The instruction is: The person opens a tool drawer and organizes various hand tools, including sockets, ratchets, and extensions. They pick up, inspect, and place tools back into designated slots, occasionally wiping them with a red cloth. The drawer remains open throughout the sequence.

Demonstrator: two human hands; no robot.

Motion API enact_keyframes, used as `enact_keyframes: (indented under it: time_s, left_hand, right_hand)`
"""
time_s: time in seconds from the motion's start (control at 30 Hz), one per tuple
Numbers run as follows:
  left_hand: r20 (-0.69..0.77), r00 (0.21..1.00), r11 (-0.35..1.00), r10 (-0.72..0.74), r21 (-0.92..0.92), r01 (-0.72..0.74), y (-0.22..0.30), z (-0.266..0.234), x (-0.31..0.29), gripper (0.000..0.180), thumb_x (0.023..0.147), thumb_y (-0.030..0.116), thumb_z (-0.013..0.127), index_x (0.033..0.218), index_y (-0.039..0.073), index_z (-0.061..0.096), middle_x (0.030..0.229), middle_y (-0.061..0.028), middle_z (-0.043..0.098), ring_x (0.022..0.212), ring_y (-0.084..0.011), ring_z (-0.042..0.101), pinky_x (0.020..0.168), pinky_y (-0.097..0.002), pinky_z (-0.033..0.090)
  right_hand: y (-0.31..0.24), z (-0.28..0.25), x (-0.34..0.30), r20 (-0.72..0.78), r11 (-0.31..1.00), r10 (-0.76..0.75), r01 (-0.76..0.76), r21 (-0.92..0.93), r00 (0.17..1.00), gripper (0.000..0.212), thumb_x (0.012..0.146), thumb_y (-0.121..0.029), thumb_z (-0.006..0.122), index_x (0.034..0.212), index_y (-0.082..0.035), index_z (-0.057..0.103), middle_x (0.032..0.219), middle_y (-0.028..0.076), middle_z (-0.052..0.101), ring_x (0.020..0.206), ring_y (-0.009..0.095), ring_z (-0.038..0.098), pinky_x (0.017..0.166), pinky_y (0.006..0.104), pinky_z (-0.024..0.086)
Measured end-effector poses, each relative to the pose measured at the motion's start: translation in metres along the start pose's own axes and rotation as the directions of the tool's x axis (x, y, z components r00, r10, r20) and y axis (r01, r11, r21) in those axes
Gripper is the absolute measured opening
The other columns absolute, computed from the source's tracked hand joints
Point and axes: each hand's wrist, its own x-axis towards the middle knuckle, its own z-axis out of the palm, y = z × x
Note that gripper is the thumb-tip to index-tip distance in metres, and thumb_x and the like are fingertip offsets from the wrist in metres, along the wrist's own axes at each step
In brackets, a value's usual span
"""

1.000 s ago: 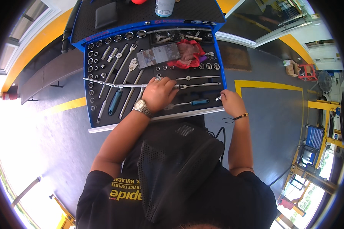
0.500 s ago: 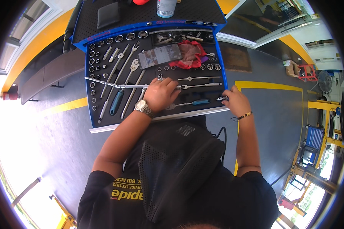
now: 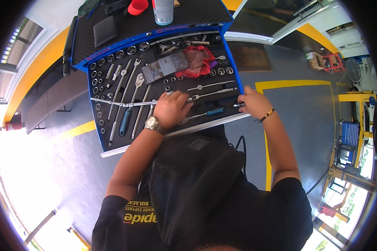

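Observation:
My left hand (image 3: 170,109) is closed round a long chrome socket bar (image 3: 134,103) that has joints along its length. The bar lies crosswise above the other tools, its thin end near the drawer's left side. At the front right corner of the open tool drawer (image 3: 234,69), my right hand (image 3: 254,103) pinches a small chrome fitting (image 3: 238,105); my fingers partly cover it, so its exact kind is unclear. Between the hands lies a ratchet with a blue handle (image 3: 215,111). A second blue-handled tool (image 3: 125,122) rests left of my left hand.
Chrome sockets (image 3: 120,54) line the drawer's back and left side. A phone-like slab (image 3: 165,67) and a red cloth (image 3: 198,62) lie on the tools. On the cabinet top stand a spray can (image 3: 163,12), a black wallet-like case (image 3: 105,31) and a red cup-shaped thing (image 3: 137,7).
The whole view has shifted and turned slightly, so the drawer appears further left. Both hands keep their holds at about the same places over the drawer.

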Motion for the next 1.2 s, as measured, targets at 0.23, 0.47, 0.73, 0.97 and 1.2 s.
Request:
enact_keyframes:
  time_s: [0.23, 0.47, 0.73, 0.97, 1.2]
  left_hand:
    - [-0.004, 1.0, 1.0, 0.017, 0.003, -0.017, 0.002, 0.0, 0.0, 0.025, 0.086, 0.026, 0.077, 0.102, 0.008, 0.07, 0.091, -0.0069, 0.069, 0.079, -0.0289, 0.069, 0.077, -0.0426, 0.053]
    - [-0.017, 0.999, 0.999, 0.036, -0.014, -0.036, 0.003, -0.002, 0.001, 0.024, 0.085, 0.025, 0.077, 0.101, 0.008, 0.07, 0.09, -0.0069, 0.069, 0.077, -0.0295, 0.068, 0.077, -0.0429, 0.053]
    - [0.0, 1.0, 0.999, 0.03, -0.015, -0.03, 0.002, -0.001, 0.001, 0.024, 0.085, 0.025, 0.077, 0.101, 0.008, 0.07, 0.089, -0.0071, 0.068, 0.077, -0.0297, 0.068, 0.076, -0.0426, 0.053]
    - [-0.002, 0.998, 0.998, 0.065, -0.011, -0.065, 0.001, -0.001, 0.001, 0.023, 0.086, 0.025, 0.077, 0.101, 0.008, 0.072, 0.089, -0.0063, 0.069, 0.076, -0.028, 0.068, 0.075, -0.0411, 0.054]
    - [-0.018, 0.997, 0.997, 0.079, -0.016, -0.08, 0.002, 0.002, 0.002, 0.023, 0.085, 0.024, 0.078, 0.101, 0.008, 0.073, 0.088, -0.0059, 0.069, 0.076, -0.0271, 0.068, 0.073, -0.0402, 0.054]
  right_hand:
    - [0.017, 0.004, 0.01, -0.008, 0.992, -0.12, 0.119, -0.036, 0.993, 0.022, 0.077, -0.02, 0.082, 0.096, -0.011, 0.074, 0.108, 0.012, 0.058, 0.103, 0.033, 0.063, 0.089, 0.0444, 0.053]
    - [0.021, 0.002, 0.008, 0.003, 0.986, -0.168, 0.168, 0.012, 0.986, 0.018, 0.08, -0.021, 0.08, 0.096, -0.014, 0.075, 0.108, 0.011, 0.062, 0.106, 0.033, 0.063, 0.09, 0.0448, 0.053]
    - [0.015, 0.012, 0.008, -0.057, 0.962, -0.247, 0.238, -0.134, 0.967, 0.017, 0.082, -0.021, 0.077, 0.094, -0.011, 0.071, 0.101, 0.008, 0.067, 0.105, 0.029, 0.064, 0.094, 0.0438, 0.051]
    - [0.028, 0.015, 0.01, -0.098, 0.954, -0.299, 0.301, 0.0, 0.949, 0.016, 0.081, -0.02, 0.078, 0.094, -0.012, 0.074, 0.097, 0.007, 0.067, 0.101, 0.029, 0.065, 0.091, 0.0429, 0.052]
    - [0.027, 0.022, 0.008, -0.156, 0.952, -0.307, 0.307, -0.025, 0.939, 0.015, 0.081, -0.02, 0.078, 0.093, -0.012, 0.073, 0.095, 0.007, 0.067, 0.1, 0.029, 0.065, 0.089, 0.0428, 0.052]
